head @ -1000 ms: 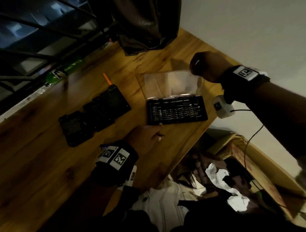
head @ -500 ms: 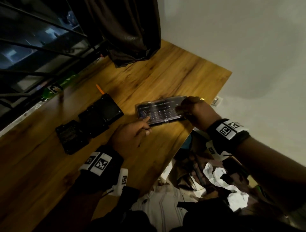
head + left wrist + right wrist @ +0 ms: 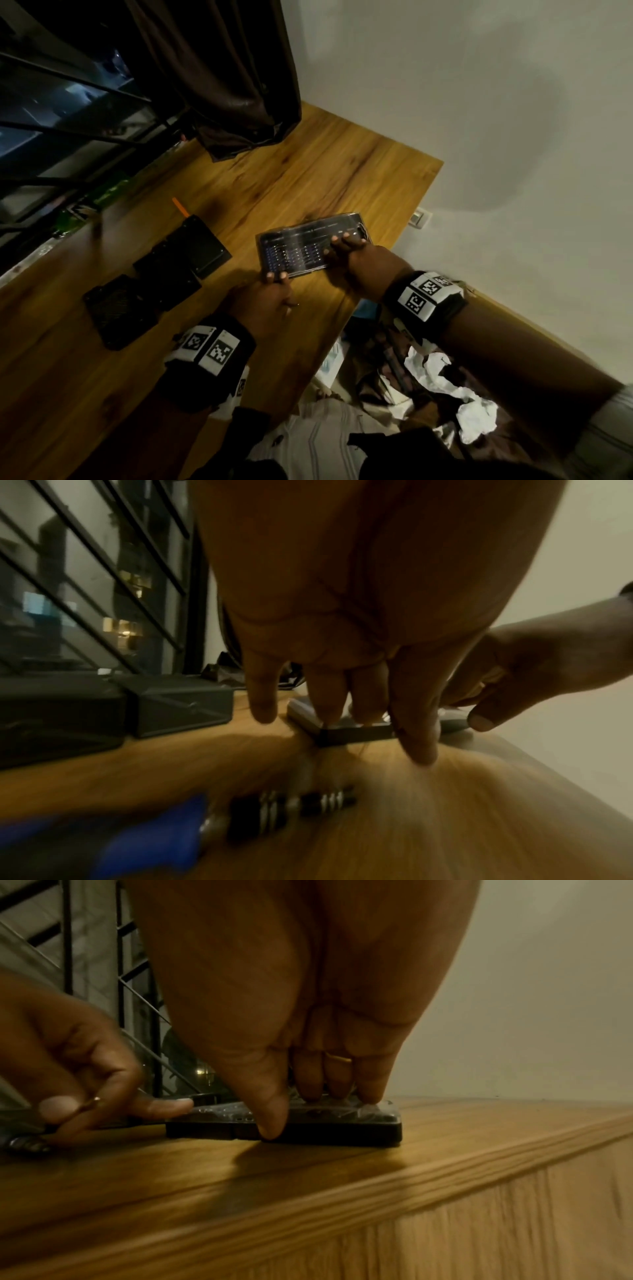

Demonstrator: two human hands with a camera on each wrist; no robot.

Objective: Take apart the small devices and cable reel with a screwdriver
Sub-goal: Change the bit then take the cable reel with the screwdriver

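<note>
Bit case closed on table, right hand pinching its right end thumb-to-fingers, left hand fingertips on near-left corner, grip unclear; blurred blue screwdriver by left wrist.

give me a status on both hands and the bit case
Right hand grips bit case, fingers on lid, thumb at front edge. Left hand on its near corner, hold unclear. Case flat on table, lid down. Screwdriver lies beneath left wrist.
</note>
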